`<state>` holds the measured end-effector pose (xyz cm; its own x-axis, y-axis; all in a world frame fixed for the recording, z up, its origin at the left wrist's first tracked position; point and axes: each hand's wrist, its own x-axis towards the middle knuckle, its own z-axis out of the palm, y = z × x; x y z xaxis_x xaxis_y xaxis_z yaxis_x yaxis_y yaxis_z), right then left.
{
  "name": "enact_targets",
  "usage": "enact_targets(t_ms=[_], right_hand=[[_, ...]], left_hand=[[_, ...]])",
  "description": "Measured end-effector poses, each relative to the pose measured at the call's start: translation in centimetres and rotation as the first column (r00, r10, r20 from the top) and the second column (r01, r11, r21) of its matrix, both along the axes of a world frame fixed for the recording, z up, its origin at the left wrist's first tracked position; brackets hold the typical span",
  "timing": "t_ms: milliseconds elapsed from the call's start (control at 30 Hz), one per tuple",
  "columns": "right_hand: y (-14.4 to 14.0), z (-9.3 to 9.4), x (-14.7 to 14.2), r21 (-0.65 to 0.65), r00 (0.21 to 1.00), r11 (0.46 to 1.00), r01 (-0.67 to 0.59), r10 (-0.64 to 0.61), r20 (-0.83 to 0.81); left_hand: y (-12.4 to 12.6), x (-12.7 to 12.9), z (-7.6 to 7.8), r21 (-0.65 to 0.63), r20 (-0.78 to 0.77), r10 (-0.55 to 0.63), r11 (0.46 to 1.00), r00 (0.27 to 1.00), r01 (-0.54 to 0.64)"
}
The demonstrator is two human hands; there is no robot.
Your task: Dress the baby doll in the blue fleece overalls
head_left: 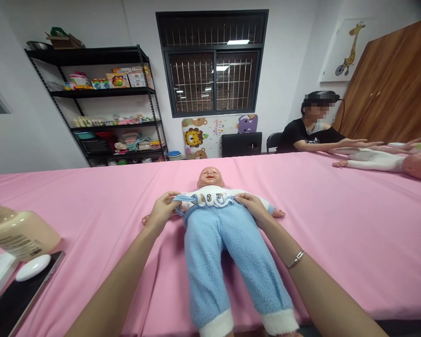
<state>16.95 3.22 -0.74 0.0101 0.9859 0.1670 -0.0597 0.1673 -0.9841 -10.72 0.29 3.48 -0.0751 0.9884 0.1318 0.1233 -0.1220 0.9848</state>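
A baby doll [210, 178] lies on its back on the pink cloth, its head away from me. It wears light-blue fleece pants [210, 243] with white cuffs and a white top [231, 191] with blue sleeve ends. Across its belly is gathered a white printed cloth [214, 200] with blue edging. My left hand [164, 208] is closed on a blue fabric strap [185, 198] at the doll's side. On the opposite side, my right hand [251, 205] pinches the blue edge of the printed cloth; the fingertips partly cover it.
At the left stand a beige pump bottle [28, 231], a phone [14, 299] and a white oval object [33, 267]. Across the table at right, a person [312, 126] reaches towards another doll [382, 159]. A black shelf [101, 91] stands behind.
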Motion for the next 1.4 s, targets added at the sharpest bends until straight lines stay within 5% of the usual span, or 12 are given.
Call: enact_targets(t_ms=[300, 533, 733, 833, 900, 967, 1033, 1167, 1267, 1400], right_hand=[[-0.1, -0.1, -0.1, -0.011, 1.000, 1.000, -0.027, 0.027, 0.005], [0.0, -0.2, 0.1, -0.018, 0.999, 1.000, -0.026, 0.025, -0.021], [0.1, -0.2, -0.1, -0.029, 0.997, 0.999, -0.035, 0.033, -0.069], [-0.1, 0.1, -0.1, -0.024, 0.993, 0.998, -0.052, 0.049, -0.107], [-0.2, 0.4, 0.2, -0.018, 0.988, 0.997, -0.072, 0.069, -0.136], [-0.3, 0.7, 0.5, -0.011, 0.981, 0.995, -0.097, 0.094, -0.167], [-0.3, 1.1, 0.7, -0.011, 0.963, 0.990, -0.140, 0.134, -0.234], [-0.6, 1.6, 0.9, -0.019, 0.907, 0.979, -0.204, 0.182, -0.380], [-0.9, 2.0, 0.7, -0.020, 0.884, 0.980, -0.196, 0.168, -0.436], [-1.1, 2.2, 0.8, 0.015, 0.854, 0.972, -0.235, 0.214, -0.475]], left_hand=[[0.1, 0.1, -0.2, 0.002, 0.076, -0.046, 0.999, 0.996, 0.046], [-0.3, 0.4, -0.4, 0.008, 0.314, -0.306, 0.947, 0.899, 0.320], [-0.2, 0.6, -0.1, -0.028, 0.424, -0.289, 0.943, 0.858, 0.331], [-0.1, 0.5, -0.1, -0.022, 0.179, -0.166, 0.985, 0.970, 0.173], [-0.2, 0.5, -0.2, 0.156, -0.135, 0.037, 0.988, 0.990, -0.016], [-0.4, 0.6, -0.3, 0.393, -0.352, 0.275, 0.911, 0.895, -0.125], [-0.8, 0.9, -0.4, 0.520, -0.398, 0.427, 0.834, 0.812, -0.184], [-1.2, 1.4, -0.5, 0.612, -0.405, 0.520, 0.765, 0.752, -0.199], [-1.3, 1.6, -0.2, 0.573, -0.454, 0.384, 0.817, 0.804, -0.067], [-1.1, 1.7, 0.1, 0.234, -0.296, -0.064, 0.962, 0.953, 0.137]])
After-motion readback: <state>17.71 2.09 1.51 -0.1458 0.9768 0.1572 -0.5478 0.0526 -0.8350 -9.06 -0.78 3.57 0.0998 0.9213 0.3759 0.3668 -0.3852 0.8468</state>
